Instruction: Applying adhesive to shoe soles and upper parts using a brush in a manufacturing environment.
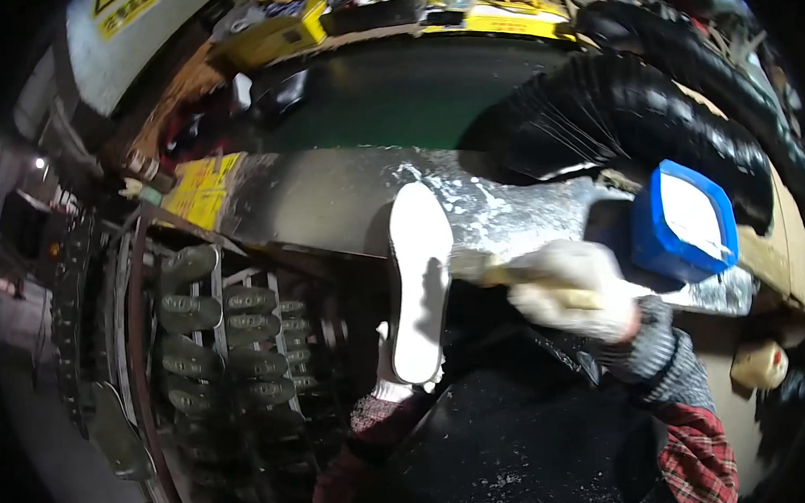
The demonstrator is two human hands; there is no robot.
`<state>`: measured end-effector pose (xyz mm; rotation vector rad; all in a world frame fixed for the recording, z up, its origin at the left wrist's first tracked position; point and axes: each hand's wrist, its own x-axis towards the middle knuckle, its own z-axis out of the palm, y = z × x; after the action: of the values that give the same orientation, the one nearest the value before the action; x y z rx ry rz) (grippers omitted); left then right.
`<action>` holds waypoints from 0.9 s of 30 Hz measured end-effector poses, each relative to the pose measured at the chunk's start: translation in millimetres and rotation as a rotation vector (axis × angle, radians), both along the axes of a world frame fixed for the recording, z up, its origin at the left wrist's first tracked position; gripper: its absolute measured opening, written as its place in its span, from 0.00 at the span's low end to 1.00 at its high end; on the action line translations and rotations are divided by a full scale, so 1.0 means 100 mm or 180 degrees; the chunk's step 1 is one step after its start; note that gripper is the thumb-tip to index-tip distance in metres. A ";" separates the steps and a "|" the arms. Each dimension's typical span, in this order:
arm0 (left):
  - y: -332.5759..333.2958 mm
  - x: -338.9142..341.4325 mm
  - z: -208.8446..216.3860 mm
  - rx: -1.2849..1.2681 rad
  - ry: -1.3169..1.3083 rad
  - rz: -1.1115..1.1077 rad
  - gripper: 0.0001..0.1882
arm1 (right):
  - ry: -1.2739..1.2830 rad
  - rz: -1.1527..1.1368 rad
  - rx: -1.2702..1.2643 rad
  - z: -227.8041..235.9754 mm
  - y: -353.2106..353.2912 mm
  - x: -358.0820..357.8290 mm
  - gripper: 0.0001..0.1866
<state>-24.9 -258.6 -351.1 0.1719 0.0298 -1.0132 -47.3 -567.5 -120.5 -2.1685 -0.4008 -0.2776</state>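
Black hose (627, 103) looming upper right, blue tub (653, 229) below — left fingers (383, 337) grip a white, shadow-streaked sole (419, 241) mid-frame — right fingers (534, 304) clutch a brush (491, 271) beside it.

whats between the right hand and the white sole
In the head view, a brush gripped by the right hand reaches toward the white sole; blur hides whether its tip touches.

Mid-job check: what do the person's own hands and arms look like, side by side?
Left hand: white glove, mostly hidden; mottled dark red sleeve with a darker band.
Right hand: off-white glove, blurred; grey knitted cuff with darker bands; red-and-black plaid sleeve.
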 end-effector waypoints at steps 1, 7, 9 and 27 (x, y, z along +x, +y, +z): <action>-0.05 0.03 -0.05 -0.0311 -0.0177 -0.0041 0.54 | -0.0154 0.0174 -0.0793 -0.11 0.15 0.27 0.11; 0.22 -0.05 -0.16 0.0151 0.0349 0.0432 0.44 | 0.0900 -0.0292 0.1534 -0.66 0.22 1.14 0.14; 0.14 -0.08 -0.06 0.0131 0.0320 0.0636 0.45 | 0.1297 -0.0411 0.1269 -0.75 0.05 0.70 0.14; -0.10 0.09 0.38 -0.0549 -0.0190 0.0290 0.41 | 0.0950 0.0633 0.1182 -0.35 0.42 0.42 0.14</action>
<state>-16.3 -268.6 -313.0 0.0426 -0.1031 -0.9146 -5.6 -525.2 -155.4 -1.7553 -0.3588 0.0799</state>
